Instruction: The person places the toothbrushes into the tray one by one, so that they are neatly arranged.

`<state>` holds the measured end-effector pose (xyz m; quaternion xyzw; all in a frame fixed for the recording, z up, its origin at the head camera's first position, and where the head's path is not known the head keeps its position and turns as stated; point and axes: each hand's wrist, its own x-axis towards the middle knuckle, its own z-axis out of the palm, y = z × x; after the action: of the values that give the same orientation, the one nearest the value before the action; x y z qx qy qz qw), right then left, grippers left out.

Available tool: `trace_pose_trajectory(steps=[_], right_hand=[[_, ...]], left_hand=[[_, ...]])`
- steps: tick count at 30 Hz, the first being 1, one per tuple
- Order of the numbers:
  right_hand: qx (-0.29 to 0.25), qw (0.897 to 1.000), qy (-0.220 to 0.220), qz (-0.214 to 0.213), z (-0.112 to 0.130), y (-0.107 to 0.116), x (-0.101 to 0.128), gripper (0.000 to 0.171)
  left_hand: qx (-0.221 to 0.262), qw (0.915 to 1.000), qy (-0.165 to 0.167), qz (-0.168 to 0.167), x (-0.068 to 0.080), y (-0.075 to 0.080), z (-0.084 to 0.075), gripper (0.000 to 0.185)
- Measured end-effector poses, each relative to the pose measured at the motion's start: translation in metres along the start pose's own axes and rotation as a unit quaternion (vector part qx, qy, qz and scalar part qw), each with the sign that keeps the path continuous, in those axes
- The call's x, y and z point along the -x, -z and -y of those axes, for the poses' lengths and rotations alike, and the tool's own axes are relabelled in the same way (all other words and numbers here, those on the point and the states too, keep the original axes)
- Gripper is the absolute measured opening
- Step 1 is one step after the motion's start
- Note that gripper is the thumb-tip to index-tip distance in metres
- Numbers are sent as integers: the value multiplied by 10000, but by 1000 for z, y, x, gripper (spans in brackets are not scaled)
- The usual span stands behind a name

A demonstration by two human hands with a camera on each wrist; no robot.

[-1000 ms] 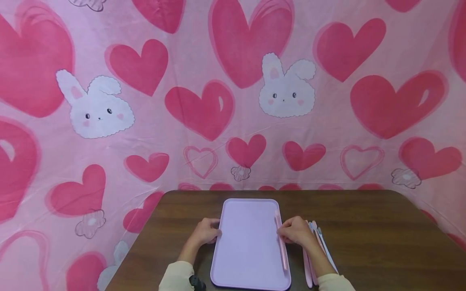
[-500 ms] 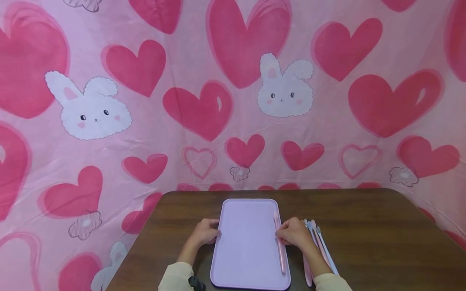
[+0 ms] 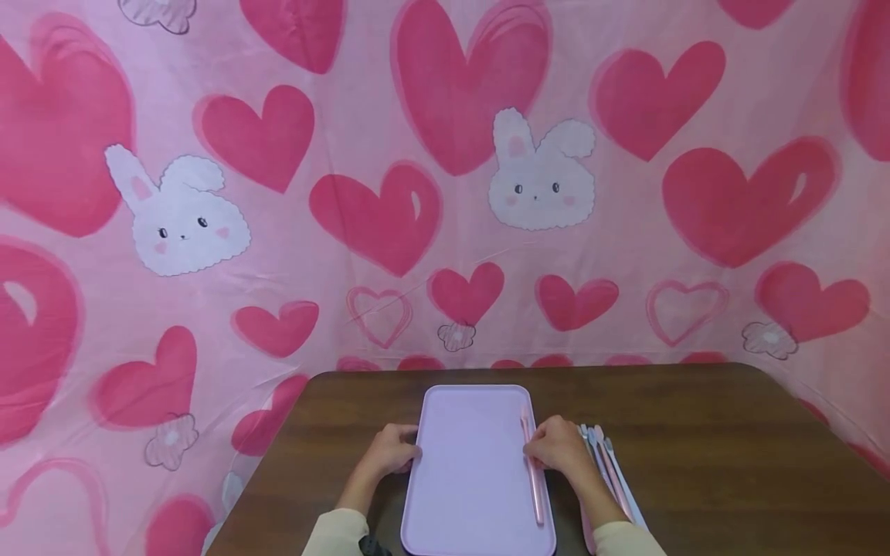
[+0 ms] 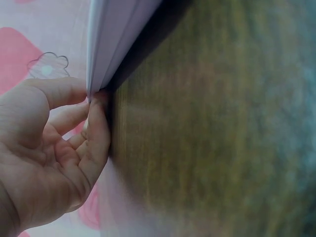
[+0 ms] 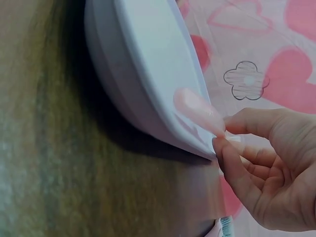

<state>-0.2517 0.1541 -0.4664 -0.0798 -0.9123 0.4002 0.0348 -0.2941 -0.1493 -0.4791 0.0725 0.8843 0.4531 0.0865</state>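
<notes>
- Tray (image 3: 473,463), lilac plastic, near centre of brown table (image 3: 695,463); probably light, stiff, smooth; best held by long rims.
- Pink toothbrush (image 3: 531,471) lying along right rim; likely to slide.
- Left hand (image 3: 389,454) pinching left rim; right hand (image 3: 559,449) curled at right rim, fingertips on brush.
- Spare toothbrushes (image 3: 612,471) just right.

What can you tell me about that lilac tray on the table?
The tray is a pale lilac rectangle with rounded corners and a low raised rim, seemingly smooth plastic. It lies flat, lengthwise, on the dark wooden table. A slim pink toothbrush rests inside along its right rim. The left hand grips its left edge, and the right hand touches its right edge by the toothbrush.
</notes>
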Motion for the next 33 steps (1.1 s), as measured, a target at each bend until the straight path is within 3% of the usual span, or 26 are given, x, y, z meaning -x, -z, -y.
trace_pose_trajectory(steps=[9, 15, 33], right_hand=[[633, 9978, 182, -91, 8, 0, -2, 22], [819, 9966, 5, 41, 10, -1, -3, 21], [445, 9982, 313, -252, -2, -2, 0, 12]], left_hand=[[16, 10000, -97, -8, -5, -1, 3, 52], [48, 10000, -61, 29, -3, -1, 3, 53], [39, 10000, -68, 11, -3, -2, 4, 52]])
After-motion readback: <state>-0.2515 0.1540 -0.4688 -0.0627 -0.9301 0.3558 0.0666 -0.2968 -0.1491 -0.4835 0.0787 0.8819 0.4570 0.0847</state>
